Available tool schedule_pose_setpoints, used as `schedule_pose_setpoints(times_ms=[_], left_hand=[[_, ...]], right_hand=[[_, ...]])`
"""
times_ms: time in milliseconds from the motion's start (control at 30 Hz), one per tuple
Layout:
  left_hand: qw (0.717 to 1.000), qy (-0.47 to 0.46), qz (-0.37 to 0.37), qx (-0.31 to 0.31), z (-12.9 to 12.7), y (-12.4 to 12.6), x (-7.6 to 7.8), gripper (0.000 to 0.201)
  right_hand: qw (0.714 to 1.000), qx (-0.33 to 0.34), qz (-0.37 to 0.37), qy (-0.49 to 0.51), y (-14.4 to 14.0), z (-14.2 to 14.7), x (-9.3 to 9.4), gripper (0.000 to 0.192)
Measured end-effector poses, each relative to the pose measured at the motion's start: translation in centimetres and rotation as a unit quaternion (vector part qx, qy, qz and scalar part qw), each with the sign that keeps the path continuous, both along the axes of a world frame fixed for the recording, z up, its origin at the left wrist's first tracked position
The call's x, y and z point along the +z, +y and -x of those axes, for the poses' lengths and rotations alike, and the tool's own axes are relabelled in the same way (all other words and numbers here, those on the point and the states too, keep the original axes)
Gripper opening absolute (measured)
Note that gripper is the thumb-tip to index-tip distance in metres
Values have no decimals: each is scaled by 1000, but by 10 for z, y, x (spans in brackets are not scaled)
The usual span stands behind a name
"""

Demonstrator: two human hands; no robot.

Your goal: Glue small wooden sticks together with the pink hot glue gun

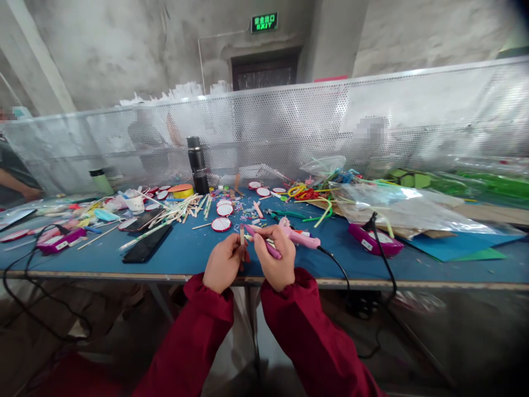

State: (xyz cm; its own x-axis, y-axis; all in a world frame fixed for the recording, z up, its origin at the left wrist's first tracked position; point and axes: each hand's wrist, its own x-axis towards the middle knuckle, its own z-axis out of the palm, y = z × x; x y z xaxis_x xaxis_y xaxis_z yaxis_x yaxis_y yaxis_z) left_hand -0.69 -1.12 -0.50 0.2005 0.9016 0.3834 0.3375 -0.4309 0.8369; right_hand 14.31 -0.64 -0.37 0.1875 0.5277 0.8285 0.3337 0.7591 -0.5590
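Note:
Above the front edge of the blue table, my left hand pinches a short, pale wooden stick upright. A purple pen is gripped in my right hand, its tip close to the top of the stick. Whether tip and stick touch, I cannot tell. Just beyond my right hand lies a pink glue gun with a black cord. Round white discs with red rims lie behind my left hand, beside small scattered pieces. Green-handled pliers rest farther back.
A black bottle stands against the perforated metal screen. To the left are a phone, a heap of wooden sticks and a purple box. Another purple box, plastic bags and coloured sheets lie right.

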Motion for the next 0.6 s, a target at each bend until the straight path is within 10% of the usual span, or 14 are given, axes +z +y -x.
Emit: schedule_pose_setpoints(times_ms=[600], left_hand=[[1000, 17, -8, 5, 0, 1, 1, 12]], right_hand=[[1000, 8, 19, -6, 1, 1, 0, 22]])
